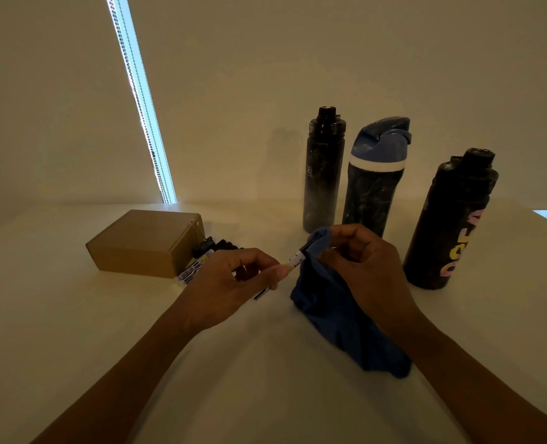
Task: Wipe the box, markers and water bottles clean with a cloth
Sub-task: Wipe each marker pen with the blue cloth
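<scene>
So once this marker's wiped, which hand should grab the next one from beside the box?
Left hand, probably: it's nearer the markers by the box, and the right hand holds the cloth.

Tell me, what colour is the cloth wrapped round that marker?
Blue, seen from the head camera: the cloth hangs from the right hand.

One brown cardboard box (144, 243) at 9 o'clock. Three dark water bottles at 2 o'clock: slim black (323, 174), blue-lidded (373, 187), black with pink lettering (448, 225). One blue cloth (336, 309). One white-labelled marker (294, 259) held; loose markers (201, 257) beside box, count unclear.
</scene>
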Available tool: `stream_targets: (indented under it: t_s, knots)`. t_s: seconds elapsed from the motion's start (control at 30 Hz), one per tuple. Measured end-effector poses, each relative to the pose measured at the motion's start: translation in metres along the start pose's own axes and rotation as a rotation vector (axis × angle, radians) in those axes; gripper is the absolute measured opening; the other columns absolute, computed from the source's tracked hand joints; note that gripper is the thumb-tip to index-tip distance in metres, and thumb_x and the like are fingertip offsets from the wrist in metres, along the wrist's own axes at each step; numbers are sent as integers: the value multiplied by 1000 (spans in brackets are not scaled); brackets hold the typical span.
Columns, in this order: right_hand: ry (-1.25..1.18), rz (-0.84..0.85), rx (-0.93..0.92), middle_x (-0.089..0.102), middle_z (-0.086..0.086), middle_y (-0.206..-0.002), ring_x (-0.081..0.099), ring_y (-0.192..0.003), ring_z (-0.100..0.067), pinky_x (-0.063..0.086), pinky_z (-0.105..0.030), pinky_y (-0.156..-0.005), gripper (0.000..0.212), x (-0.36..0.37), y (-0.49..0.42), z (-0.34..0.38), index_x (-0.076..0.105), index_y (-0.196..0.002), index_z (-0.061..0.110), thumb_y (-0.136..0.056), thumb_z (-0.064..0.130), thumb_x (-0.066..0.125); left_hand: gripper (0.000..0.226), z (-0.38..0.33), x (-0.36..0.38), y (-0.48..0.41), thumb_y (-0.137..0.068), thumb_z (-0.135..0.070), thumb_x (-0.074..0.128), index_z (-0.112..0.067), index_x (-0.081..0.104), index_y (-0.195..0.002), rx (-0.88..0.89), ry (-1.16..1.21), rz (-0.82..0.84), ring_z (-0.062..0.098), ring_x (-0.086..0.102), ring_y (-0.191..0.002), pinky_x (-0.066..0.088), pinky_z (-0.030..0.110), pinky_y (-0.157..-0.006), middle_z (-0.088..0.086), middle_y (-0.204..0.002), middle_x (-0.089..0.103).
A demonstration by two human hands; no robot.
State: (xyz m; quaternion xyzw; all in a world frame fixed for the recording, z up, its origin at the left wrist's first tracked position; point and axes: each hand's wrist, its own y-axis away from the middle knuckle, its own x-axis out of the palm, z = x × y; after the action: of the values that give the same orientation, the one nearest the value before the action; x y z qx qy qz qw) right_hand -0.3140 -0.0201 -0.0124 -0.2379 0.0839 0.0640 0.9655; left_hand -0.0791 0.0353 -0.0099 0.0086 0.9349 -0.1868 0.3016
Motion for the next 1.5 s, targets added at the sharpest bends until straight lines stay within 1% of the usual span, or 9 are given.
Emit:
stream_targets:
  t_s: [0.07, 0.2, 0.33, 0.57, 0.7, 1.0, 1.13, 1.33, 1.5]
  knots:
    - [-26, -13, -2, 74, 12, -99, 70, -94, -7, 59, -29, -84, 20, -3, 0, 2, 68, -109, 28, -93, 17, 68, 14, 0, 1, 0, -91, -46, 73, -33, 77, -96, 13, 3, -37, 10, 59, -66, 56, 39, -71, -14, -85, 73]
    - [-63, -3, 6, 74, 10, -101, 70, -95, -6, 59, -27, -82, 21, 0, 1, 3, 66, -114, 26, -97, 15, 61, 16, -1, 2, 0, -82, -48, 82, -37, 77, -93, 80, -64, -184, 12, 55, -70, 48, 35, -65, -17, -87, 72]
    - [4, -17, 11, 75, 13, -95, 71, -88, -6, 58, -22, -77, 26, 4, 3, 2, 64, -111, 32, -89, 22, 72, 23, 6, 1, -1, -77, -44, 89, -35, 76, -93, 169, -129, -290, 20, 55, -71, 47, 34, -61, -11, -83, 69]
    - [34, -80, -14, 73, 9, -89, 70, -86, -7, 60, -35, -79, 12, 3, -1, 2, 69, -104, 25, -94, 29, 65, 27, 8, 4, -4, -80, -44, 89, -26, 77, -97, 359, -300, -368, 14, 56, -72, 48, 35, -62, -19, -83, 65]
    - [40, -4, -29, 74, 10, -96, 71, -91, -11, 60, -32, -80, 21, 3, 1, 0, 67, -109, 26, -89, 27, 72, 28, 15, 4, -5, -83, -46, 88, -24, 78, -95, 424, -378, -419, 13, 55, -72, 47, 34, -62, -14, -84, 66]
    - [92, -41, -5, 70, 23, -88, 68, -84, 1, 53, -13, -70, 18, 5, -1, -1, 63, -100, 38, -83, 46, 66, 26, 12, 7, -6, -82, -40, 89, -18, 79, -91, 494, -491, -489, 5, 54, -75, 48, 23, -66, -7, -86, 71]
    - [32, 9, 57, 74, 12, -92, 70, -86, -5, 59, -24, -78, 22, 7, 0, -4, 69, -104, 27, -84, 33, 76, 25, 17, 7, -6, -85, -39, 87, -17, 78, -91, 524, -566, -495, 9, 57, -75, 50, 27, -64, -4, -87, 73]
    - [8, -42, 19, 73, 15, -94, 70, -89, -3, 57, -20, -78, 18, 8, -1, 1, 69, -109, 28, -92, 32, 67, 20, 11, 9, -8, -87, -37, 86, -19, 78, -89, 527, -599, -559, 9, 56, -75, 48, 28, -64, -6, -86, 72]
    - [33, -41, 28, 73, 15, -93, 69, -90, 0, 58, -22, -82, 17, 9, -2, -1, 68, -105, 32, -90, 27, 71, 33, 17, 6, -6, -83, -53, 85, -23, 77, -96, 465, -534, -459, 6, 55, -80, 50, 29, -67, -10, -91, 71]
